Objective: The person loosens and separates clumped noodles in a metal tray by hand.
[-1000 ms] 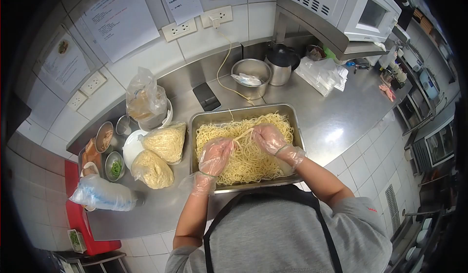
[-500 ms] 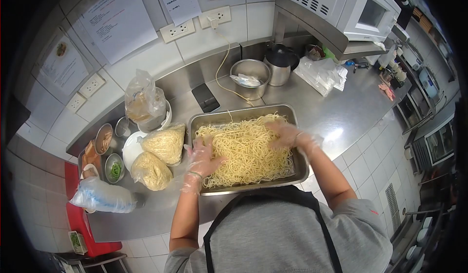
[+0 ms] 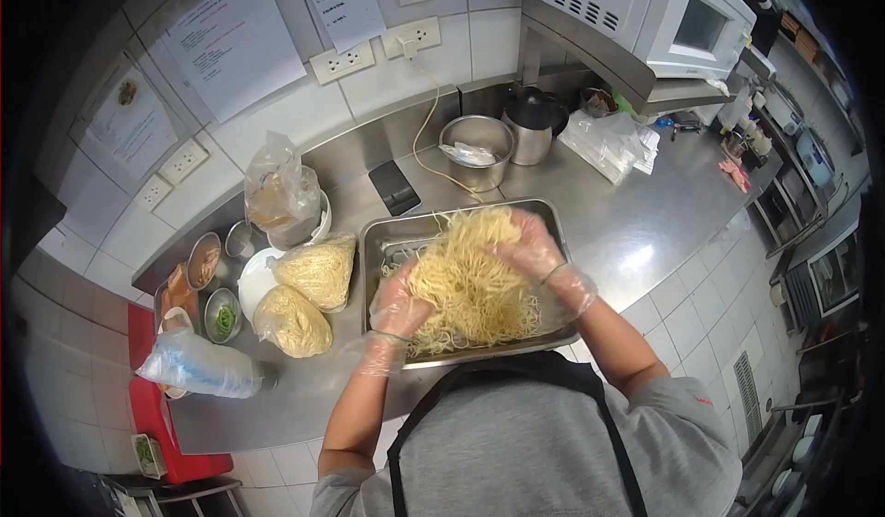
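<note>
Both my hands wear clear plastic gloves and lift a heap of yellow noodles (image 3: 475,277) out of a rectangular metal tray (image 3: 371,240). My left hand (image 3: 403,303) is closed round the left side of the heap, its fingertips sunk in the strands. On the far right side, my right hand (image 3: 535,249) grips the noodles from the outside. Strands hang from the raised heap down to others lying in the tray. Some of the tray's bottom shows at the left and right.
Left of the tray lie two plastic bags of noodles (image 3: 315,273), with a bowl of chopped greens (image 3: 222,316) and a filled plastic bag (image 3: 198,366) beyond. Behind stand a metal pot (image 3: 477,139) and a steel jug (image 3: 532,130). A power cord (image 3: 419,139) runs close to the tray's back edge.
My hands have moved inward and gathered the noodles that lay spread across the tray. The heap is now raised between them, baring parts of the tray's bottom.
</note>
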`<move>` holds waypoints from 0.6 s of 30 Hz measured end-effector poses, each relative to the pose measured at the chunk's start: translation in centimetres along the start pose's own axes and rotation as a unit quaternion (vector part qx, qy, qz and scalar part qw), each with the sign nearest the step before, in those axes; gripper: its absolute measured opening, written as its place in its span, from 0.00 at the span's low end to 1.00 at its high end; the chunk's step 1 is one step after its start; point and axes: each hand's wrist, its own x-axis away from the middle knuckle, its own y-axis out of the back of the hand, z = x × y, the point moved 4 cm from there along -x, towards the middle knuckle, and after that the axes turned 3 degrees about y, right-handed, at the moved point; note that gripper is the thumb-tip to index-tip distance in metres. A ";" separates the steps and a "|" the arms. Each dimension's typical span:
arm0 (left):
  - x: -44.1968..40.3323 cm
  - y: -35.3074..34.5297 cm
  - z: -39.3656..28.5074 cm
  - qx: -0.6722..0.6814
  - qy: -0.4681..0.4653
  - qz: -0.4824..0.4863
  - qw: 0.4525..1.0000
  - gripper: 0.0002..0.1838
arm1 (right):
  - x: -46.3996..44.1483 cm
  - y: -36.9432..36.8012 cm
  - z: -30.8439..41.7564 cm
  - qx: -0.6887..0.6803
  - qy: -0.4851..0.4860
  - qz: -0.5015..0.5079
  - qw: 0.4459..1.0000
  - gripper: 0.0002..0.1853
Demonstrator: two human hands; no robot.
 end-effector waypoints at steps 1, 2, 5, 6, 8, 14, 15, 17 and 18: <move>-0.2 0.6 -0.9 0.048 -0.024 0.009 0.999 0.29 | 0.0 0.2 2.0 -0.058 0.006 -0.004 0.998 0.26; -0.6 1.3 -1.8 0.096 -0.047 0.017 0.994 0.30 | 0.2 0.7 3.5 -0.030 0.009 -0.006 0.999 0.27; -1.5 3.8 -4.1 -0.069 -0.270 -0.037 0.960 0.32 | 0.5 2.5 6.5 0.154 0.033 0.011 0.988 0.28; -1.8 4.2 -4.4 -0.093 -0.279 -0.019 0.955 0.33 | 0.5 2.7 7.0 0.276 0.048 0.032 0.959 0.28; -2.5 4.8 -5.0 -0.057 -0.215 0.065 0.973 0.34 | 0.8 3.2 6.3 0.415 0.048 0.083 0.905 0.30; -3.9 2.0 1.2 -0.216 -0.018 0.120 0.969 0.45 | 2.0 2.3 3.4 0.488 0.087 0.215 0.842 0.35; -3.6 1.8 1.2 -0.217 -0.006 0.135 0.967 0.45 | 2.1 1.1 1.3 0.491 0.127 0.251 0.825 0.35; -2.9 1.7 0.9 -0.215 0.017 0.161 0.963 0.43 | 3.6 -2.4 0.0 0.500 0.135 0.327 0.790 0.36; -2.7 1.7 1.1 -0.201 0.006 0.160 0.966 0.42 | 4.8 -4.7 0.0 0.508 0.104 0.367 0.773 0.36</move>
